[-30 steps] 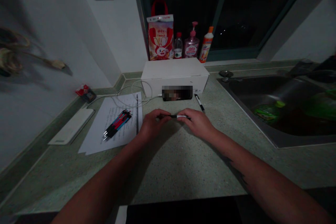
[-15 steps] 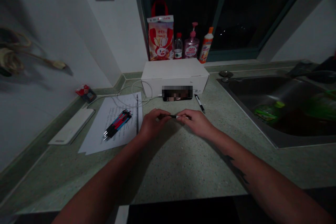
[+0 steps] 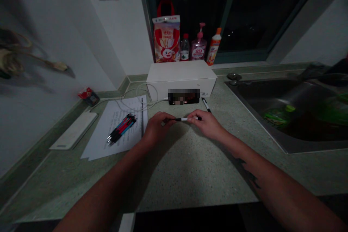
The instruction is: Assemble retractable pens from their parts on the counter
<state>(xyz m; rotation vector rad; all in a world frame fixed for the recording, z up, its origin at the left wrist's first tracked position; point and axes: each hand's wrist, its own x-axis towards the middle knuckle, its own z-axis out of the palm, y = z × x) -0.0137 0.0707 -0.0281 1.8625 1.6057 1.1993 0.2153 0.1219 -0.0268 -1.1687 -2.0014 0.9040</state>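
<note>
A black-and-white pen point(image 3: 183, 119) lies level between my two hands, above the counter. My left hand point(image 3: 158, 127) pinches its dark end between thumb and fingertips. On the white end, the thumb and fingers of my right hand point(image 3: 205, 124) are closed, with a black tip showing past them. Just beyond my right hand, a second black-and-white pen point(image 3: 206, 104) rests on the counter, its near end hidden by the hand. Several black, red and blue pens point(image 3: 121, 129) lie bunched on printed paper sheets point(image 3: 100, 141) left of my left hand.
A phone point(image 3: 184, 98) on a white cable leans against a white box point(image 3: 181, 72). At left lies a flat white power bank-like block point(image 3: 74, 130). Bottles and a red bag point(image 3: 166, 40) stand behind the box. A metal sink point(image 3: 282, 146) is at right.
My right hand has slid slightly right and up along the pen, so more of its white barrel shows between my hands. My left hand has stayed nearly still.
</note>
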